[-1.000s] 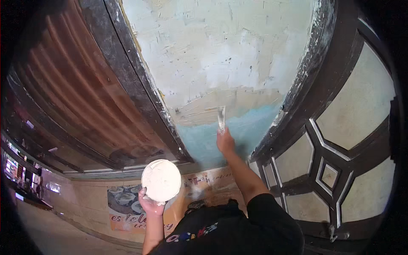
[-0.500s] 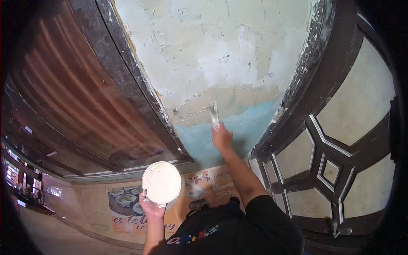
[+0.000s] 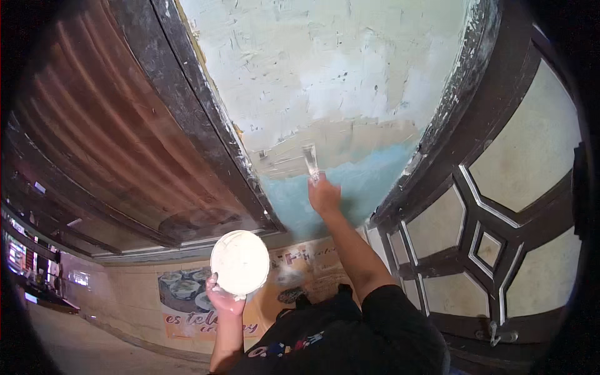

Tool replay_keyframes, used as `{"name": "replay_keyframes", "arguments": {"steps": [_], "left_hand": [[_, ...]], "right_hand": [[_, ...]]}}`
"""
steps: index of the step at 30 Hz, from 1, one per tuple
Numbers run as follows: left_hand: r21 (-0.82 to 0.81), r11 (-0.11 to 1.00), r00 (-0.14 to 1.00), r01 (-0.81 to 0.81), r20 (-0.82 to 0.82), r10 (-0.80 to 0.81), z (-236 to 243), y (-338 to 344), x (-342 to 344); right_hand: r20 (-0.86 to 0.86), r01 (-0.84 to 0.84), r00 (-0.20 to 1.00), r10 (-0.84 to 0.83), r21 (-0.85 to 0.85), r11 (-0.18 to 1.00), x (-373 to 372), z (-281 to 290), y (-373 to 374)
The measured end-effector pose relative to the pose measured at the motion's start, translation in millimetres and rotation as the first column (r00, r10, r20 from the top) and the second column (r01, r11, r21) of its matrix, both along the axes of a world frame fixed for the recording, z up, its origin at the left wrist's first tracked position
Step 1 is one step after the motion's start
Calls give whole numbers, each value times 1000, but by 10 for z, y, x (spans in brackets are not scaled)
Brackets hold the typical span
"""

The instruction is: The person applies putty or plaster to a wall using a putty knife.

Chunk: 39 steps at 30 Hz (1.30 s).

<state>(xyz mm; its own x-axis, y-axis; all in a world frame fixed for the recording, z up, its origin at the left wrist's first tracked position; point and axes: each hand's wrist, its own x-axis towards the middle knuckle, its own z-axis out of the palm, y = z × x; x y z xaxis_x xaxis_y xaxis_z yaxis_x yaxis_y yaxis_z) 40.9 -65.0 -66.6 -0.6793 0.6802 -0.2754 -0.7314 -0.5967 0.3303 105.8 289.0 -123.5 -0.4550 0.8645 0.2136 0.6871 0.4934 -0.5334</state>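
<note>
My right hand (image 3: 324, 194) is closed round the handle of a putty knife (image 3: 310, 160). The blade meets a beige patch of putty (image 3: 356, 134) on the wall (image 3: 331, 56), between pale, roughly filled plaster above and blue-green paint (image 3: 369, 178) below. Lower left, my left hand (image 3: 226, 301) grips a round white tub (image 3: 240, 262) from beneath, its thumb at the rim. Pale putty seems to fill the tub, though glare hides its surface detail. White smears mark the left fingers.
A dark wooden frame with a brown curtained pane (image 3: 119, 131) borders the wall on the left. On the right stands a dark panelled door (image 3: 462, 250) with a handle (image 3: 500, 335). A printed banner (image 3: 187, 312) lies low, beneath my arms.
The putty knife and right hand have shifted slightly left and up in the picture. The tub in my left hand sits a little higher and farther right. The view itself has tilted slightly.
</note>
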Motion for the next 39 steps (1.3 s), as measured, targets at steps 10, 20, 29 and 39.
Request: {"name": "replay_keyframes", "arguments": {"steps": [10, 20, 29, 39], "left_hand": [[-6, 1000, 1000, -10, 4, 10, -46, -74, -99], [53, 998, 999, 26, 29, -28, 11, -202, -187], [34, 999, 999, 37, -14, -37, 35, -249, -287], [27, 998, 996, 65, 51, -67, -12, -309, -246]], "right_hand": [[-181, -46, 980, 80, 182, 982, -125, -91, -224], [100, 87, 993, -65, -240, 967, 128, -850, -448], [-236, -6, 971, 35, 123, 992, -444, -94, -277], [-260, -36, 960, 99, 237, 971, -384, -441, -458]]}}
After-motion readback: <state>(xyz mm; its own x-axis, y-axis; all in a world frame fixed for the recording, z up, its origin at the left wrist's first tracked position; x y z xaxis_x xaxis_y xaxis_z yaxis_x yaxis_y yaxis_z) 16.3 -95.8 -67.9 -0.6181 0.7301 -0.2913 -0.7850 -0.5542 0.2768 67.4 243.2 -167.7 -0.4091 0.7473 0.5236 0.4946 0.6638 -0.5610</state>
